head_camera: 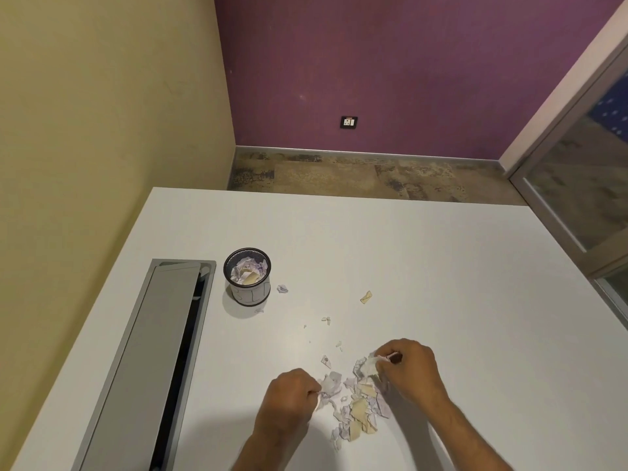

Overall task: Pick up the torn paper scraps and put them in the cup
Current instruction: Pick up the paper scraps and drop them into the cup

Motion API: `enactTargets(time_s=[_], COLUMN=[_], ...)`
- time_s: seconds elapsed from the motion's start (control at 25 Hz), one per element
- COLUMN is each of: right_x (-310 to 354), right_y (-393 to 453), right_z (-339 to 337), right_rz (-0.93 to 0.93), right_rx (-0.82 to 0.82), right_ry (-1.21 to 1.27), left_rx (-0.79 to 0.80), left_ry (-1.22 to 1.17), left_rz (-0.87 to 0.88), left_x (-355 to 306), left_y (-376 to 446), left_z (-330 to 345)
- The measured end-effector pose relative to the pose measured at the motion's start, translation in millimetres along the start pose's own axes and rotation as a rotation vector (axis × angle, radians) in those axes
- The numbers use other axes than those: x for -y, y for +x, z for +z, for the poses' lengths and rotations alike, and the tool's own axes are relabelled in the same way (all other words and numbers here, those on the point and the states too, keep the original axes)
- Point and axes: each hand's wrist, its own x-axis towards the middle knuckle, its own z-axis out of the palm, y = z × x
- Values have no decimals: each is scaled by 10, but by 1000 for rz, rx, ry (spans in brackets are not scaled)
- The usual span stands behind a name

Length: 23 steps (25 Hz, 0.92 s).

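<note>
A heap of torn white and cream paper scraps (pixel 356 407) lies on the white table near its front edge. My left hand (pixel 290 396) sits at the heap's left side, fingers curled and pinching scraps. My right hand (pixel 406 368) is at the heap's upper right, gripping a crumpled bunch of scraps (pixel 368 366). A black mesh cup (pixel 247 277), partly filled with scraps, stands farther back to the left. Loose scraps lie between: one white (pixel 282 288) right of the cup, one cream (pixel 366 297), and small bits (pixel 326 319).
A grey cable hatch (pixel 146 362) with a dark slot runs along the table's left side, just left of the cup. The white table (pixel 441 266) stretches back and right. A yellow wall stands left, a purple wall behind, a glass door right.
</note>
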Motion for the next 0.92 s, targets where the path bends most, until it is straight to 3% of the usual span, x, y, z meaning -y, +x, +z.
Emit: enactTargets(time_s=[0.16,0.52,0.72,0.92], right_x=[187,1321,2071,2403], right_y=[36,350,657,898], right_z=[-122,-60,240,486], right_rz=[-24,-215,-440,-480], right_rx=[-64,-12,30,109], right_ry=[189,463,303,92], left_rx=[25,-235,-332,-448], left_ry=[-47,-561,-640,-679], left_rz=[-138,-305,-366,-371], left_x=[-56,-142,-117,-71], left_y=[11,-61,23,191], left_z=[-100,-466,-800,-1230])
